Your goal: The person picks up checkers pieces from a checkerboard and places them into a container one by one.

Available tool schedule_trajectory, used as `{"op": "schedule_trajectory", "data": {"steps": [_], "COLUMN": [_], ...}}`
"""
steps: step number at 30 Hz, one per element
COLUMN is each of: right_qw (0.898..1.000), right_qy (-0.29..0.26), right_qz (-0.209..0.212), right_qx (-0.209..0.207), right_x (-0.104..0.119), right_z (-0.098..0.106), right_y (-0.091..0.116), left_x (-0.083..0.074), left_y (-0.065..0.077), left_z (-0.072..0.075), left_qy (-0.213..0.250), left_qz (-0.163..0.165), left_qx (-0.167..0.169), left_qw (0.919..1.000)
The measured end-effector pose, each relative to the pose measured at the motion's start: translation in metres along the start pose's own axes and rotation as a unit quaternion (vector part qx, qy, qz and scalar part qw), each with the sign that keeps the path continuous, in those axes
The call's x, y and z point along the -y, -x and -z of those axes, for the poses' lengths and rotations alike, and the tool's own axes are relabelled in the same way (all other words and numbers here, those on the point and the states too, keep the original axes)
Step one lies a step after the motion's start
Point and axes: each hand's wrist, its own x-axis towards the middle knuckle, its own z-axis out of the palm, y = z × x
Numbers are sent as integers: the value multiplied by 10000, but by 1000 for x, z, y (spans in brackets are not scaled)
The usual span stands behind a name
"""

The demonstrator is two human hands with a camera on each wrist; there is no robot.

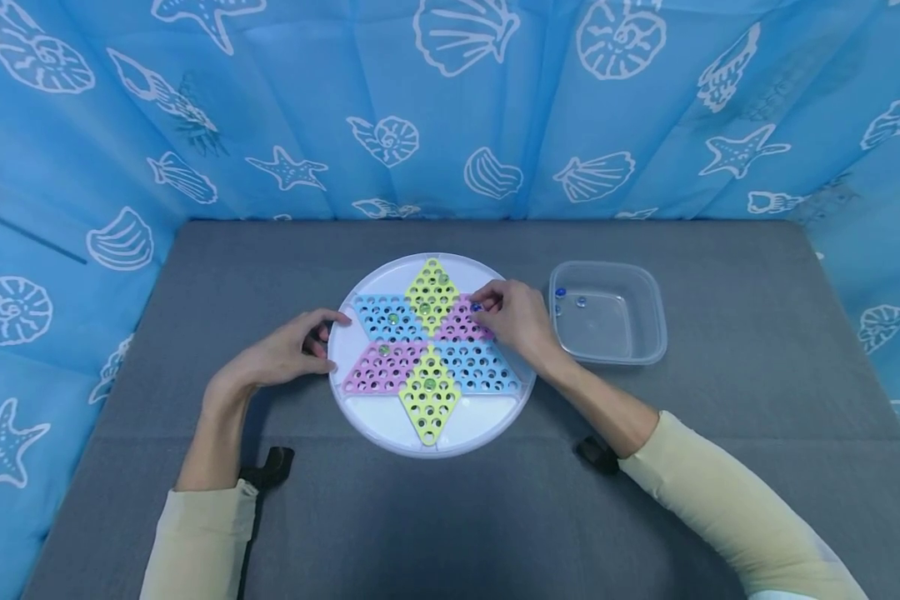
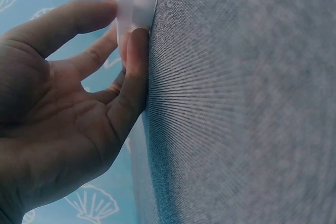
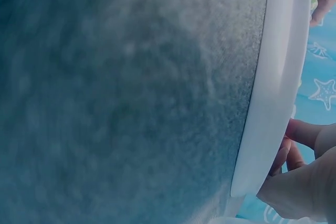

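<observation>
Fingers, two sets. Those of my left hand [image 1: 285, 350], one: bent, thumb and forefinger apart at their tips, holding the rim of the board at its left side. Those of my right hand [image 1: 521, 321], one: drawn together at thumb and forefinger, pinching a blue marble [image 1: 476, 307] at the upper-right pink section; whether it is seated in a hole I cannot tell.

Chinese checkers board [image 1: 362, 419], one: round, white, laid flat on my worktop [image 1: 450, 533], a little left of the middle and nearer the far edge than the near. Bears a six-pointed star of perforated sections, two yellow, two pink, two light blue.

Green marbles [image 1: 393, 318], five visible on the star: two in the far yellow section, one each in the left blue, left pink and near yellow.

Plastic tub [image 1: 648, 333], one: transparent, squarish, just beside the board, toward the worktop's far right corner. Contents: a few small marbles [image 1: 560, 292] by its left wall, at least one blue.

Grey cloth: covers the worktop. Curtain [image 1: 450, 108]: blue, printed with white shells and starfish, beyond the far edge. Sleeves [image 1: 720, 492]: pale yellow, one on each of my forearms.
</observation>
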Motion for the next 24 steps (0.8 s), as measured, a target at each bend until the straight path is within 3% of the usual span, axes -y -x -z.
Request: {"op": "schedule_trajectory", "data": {"steps": [9, 24], "right_qw": [9999, 9992], "right_qy": [24, -312], "right_qz": [-37, -200], "right_qx": [-130, 147], "right_x": [-1, 17], "right_z": [-2, 5], "right_y": [-1, 14], "left_x": [0, 1], "left_y": [-1, -1], "left_z": [0, 1], "left_qy": [-94, 12], "left_qz": [-32, -11], "left_qx": [-11, 8], "left_qw": [9999, 10000]}}
